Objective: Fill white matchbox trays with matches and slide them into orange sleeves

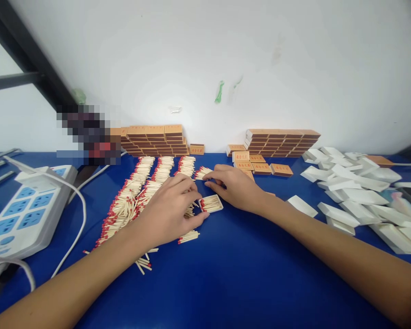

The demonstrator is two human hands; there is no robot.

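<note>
A white matchbox tray [211, 209] with red-tipped matches in it lies on the blue tabletop. My left hand [173, 205] is at the tray's left end, with thumb and forefinger closed on its corners; the other fingers are partly hidden. Just above the tray, my right hand [231, 185] has its thumb and fingertips closed at a small row of matches [202, 172]. Long rows of matches [162, 169] run beside and behind my left hand. A small bunch of matches [189, 236] rests below its thumb.
Stacked matchboxes [157, 139] line the wall at left, with another stack [282, 142] at right. Loose matchboxes [261, 168] lie near my right hand. White empty trays [349, 183] are heaped at far right. A power strip [30, 210] with white cables is at left.
</note>
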